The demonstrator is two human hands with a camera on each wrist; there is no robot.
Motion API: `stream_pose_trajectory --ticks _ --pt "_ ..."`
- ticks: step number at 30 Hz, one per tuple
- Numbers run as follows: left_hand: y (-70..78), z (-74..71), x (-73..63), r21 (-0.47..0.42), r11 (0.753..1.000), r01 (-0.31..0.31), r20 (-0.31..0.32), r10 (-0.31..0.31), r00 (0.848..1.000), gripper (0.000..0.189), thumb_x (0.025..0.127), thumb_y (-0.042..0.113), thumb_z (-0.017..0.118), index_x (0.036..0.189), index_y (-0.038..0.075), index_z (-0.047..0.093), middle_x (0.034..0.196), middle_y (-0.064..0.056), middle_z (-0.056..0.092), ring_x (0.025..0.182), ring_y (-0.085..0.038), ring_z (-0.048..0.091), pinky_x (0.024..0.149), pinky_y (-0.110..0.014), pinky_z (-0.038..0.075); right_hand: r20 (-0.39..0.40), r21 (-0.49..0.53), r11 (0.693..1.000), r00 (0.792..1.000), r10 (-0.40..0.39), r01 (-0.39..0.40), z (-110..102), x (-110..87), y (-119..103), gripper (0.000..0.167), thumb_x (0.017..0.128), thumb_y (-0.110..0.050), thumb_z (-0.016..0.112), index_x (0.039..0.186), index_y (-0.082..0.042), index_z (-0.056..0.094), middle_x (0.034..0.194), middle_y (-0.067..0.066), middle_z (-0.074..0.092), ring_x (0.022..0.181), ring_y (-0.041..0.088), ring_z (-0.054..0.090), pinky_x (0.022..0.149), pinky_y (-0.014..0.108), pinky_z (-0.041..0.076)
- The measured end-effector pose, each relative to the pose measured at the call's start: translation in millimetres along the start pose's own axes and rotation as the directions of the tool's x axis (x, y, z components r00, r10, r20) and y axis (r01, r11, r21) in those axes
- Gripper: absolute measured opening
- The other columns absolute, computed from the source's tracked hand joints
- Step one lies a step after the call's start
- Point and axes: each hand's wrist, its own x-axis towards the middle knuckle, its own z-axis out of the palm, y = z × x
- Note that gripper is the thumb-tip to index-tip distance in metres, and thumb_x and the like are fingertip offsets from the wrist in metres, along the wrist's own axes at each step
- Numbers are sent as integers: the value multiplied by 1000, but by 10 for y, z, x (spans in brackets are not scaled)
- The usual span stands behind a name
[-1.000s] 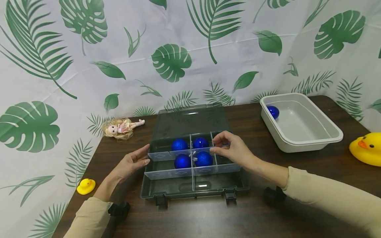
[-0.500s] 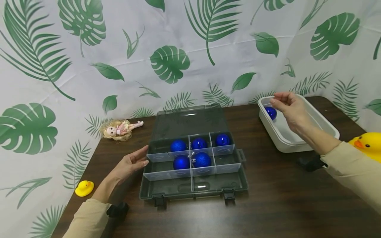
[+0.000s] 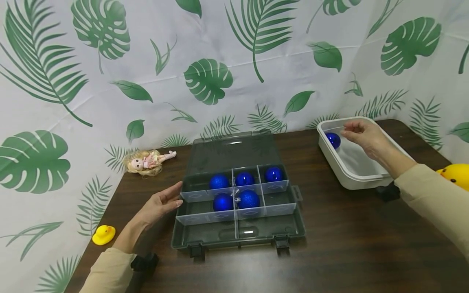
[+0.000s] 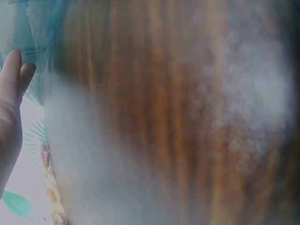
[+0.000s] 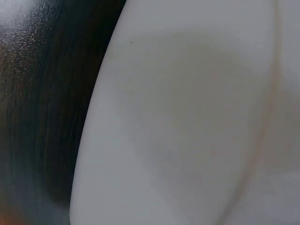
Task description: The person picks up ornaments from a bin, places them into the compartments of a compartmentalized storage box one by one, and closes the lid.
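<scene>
In the head view, an open dark translucent case (image 3: pixel 205 238) with clear dividers holds several blue ball ornaments, some glittery and some shiny. Two of them, a shiny ornament (image 3: pixel 273 174) in the back right compartment and a glittery one (image 3: pixel 249 199) in the middle row, sit apart. My left hand (image 3: pixel 155 209) rests its relaxed fingers at the case's left side. Over the white basin (image 3: pixel 338 171), my right hand (image 3: pixel 370 140) hovers with loosely bent fingers and nothing visible in them. Just left of those fingertips, a blue ornament (image 3: pixel 333 140) lies against the basin's left wall.
A small doll (image 3: pixel 148 162) lies behind the left hand, near the patterned backdrop (image 3: pixel 238 49). One small yellow rubber duck (image 3: pixel 104 235) sits at the table's left edge, and a larger duck (image 3: pixel 456 176) stands right of the basin. The case's lid (image 3: pixel 234 152) lies back.
My right hand has let go of the ornament in the back right compartment and moved right to the basin, then dipped slightly. The left hand has stayed beside the case.
</scene>
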Motion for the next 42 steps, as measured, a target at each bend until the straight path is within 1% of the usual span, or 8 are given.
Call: stream_pose_trajectory --ticks 6,9,20,25,29,32,36,42 --pt "13 2 6 -21 1000 -9 8 10 1000 71 92 10 59 149 -1 18 154 -22 15 139 -38 21 99 -20 39 81 -110 992 994 78 -69 -2 105 102 59 95 -18 56 136 15 30 101 -8 52 80 -13 49 76 7 45" --pt "13 -1 9 -25 1000 -12 13 12 1000 71 92 10 59 149 -1 18 154 -23 16 138 -38 21 98 -19 39 117 -132 986 986 120 -105 -2 157 136 64 95 -20 55 141 13 24 118 10 46 81 -15 47 78 6 44" --pt "-2 12 2 -31 999 -12 11 12 1000 71 92 10 59 149 -1 18 154 -23 15 138 -40 21 98 -19 40 183 -130 975 962 204 -183 31 246 213 66 96 -20 54 146 4 20 143 23 27 87 -13 42 85 9 43" --pt "-2 7 2 -29 1000 -12 7 12 1000 71 92 10 59 149 -1 18 154 -23 15 138 -40 21 98 -19 40 217 -117 966 943 253 -232 42 279 227 68 96 -19 54 149 0 15 149 24 20 82 -15 45 99 21 41" --pt "3 4 -1 -25 1000 -10 4 10 1000 70 92 9 59 149 -1 18 154 -23 15 138 -40 22 98 -20 39 219 -142 963 942 256 -229 47 295 232 67 95 -19 56 148 -1 19 145 24 28 78 -16 47 97 24 44" --pt "7 6 -5 -24 1000 -6 4 6 1000 70 92 9 59 149 -1 18 154 -23 15 138 -40 22 99 -21 39 207 -137 965 947 247 -221 46 293 242 68 93 -19 59 147 2 23 124 7 48 77 -14 51 88 19 48" --pt "4 8 -8 -24 1000 -5 4 5 1000 70 92 9 59 149 -1 18 154 -23 15 138 -40 22 100 -21 39 204 -100 969 949 242 -226 40 287 262 67 91 -20 63 145 1 29 104 -10 48 77 -11 53 82 17 50" --pt "-2 9 1 -38 999 -12 7 12 1000 71 92 9 59 149 -2 17 154 -23 14 139 -40 20 97 -17 40 195 -85 973 954 229 -216 48 277 273 62 91 -20 63 139 5 33 105 -6 47 77 -8 54 79 17 51"
